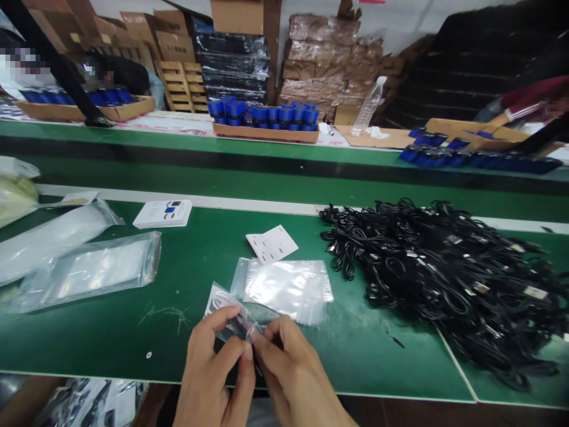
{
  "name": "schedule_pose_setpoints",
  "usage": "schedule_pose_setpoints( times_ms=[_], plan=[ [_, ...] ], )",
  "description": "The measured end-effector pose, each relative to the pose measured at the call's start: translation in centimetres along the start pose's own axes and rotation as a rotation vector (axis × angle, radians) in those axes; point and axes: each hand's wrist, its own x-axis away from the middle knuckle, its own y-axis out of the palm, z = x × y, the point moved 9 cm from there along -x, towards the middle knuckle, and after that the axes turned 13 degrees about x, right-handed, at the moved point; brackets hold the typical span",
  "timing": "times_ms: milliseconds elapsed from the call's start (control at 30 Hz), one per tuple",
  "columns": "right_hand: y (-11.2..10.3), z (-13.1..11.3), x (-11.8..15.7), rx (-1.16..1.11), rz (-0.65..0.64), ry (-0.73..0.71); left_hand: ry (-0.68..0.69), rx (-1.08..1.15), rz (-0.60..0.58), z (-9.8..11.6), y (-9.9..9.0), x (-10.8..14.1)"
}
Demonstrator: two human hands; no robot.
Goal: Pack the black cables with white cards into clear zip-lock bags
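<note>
A small clear plastic bag point(217, 296) with a dark cable and a printed paper inside is held near the table's front edge. My left hand point(217, 367) pinches its side, and my right hand point(288, 367) grips its top end, the fingertips of both nearly touching. Just beyond lie a stack of flat clear bags point(284, 287) and a folded printed leaflet point(273, 243) touching the stack. To the right spreads a big heap of coiled black cables point(427, 267).
A stack of printed cards point(163, 213) and large plastic packs point(93, 267) lie left. Across the belt stand boxes of blue items point(267, 118), a bottle point(368, 107) and other people. Filled bags point(102, 403) sit in a box below the table edge.
</note>
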Motion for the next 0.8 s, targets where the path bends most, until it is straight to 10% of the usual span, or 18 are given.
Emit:
schedule_pose_setpoints(
  times_ms=[267,533,800],
  plan=[
    [0.3,1.8,0.0,-0.387,-0.068,0.174,0.033,0.014,0.033,0.9,-0.2,-0.1],
    [-0.8,4.3,0.9,-0.146,0.179,0.395,0.187,-0.051,0.074,2.9,0.1,-0.2],
    [1.5,3.4,-0.2,-0.331,-0.187,0.364,0.116,0.119,-0.11,0.5,0.0,-0.3]
  ],
)
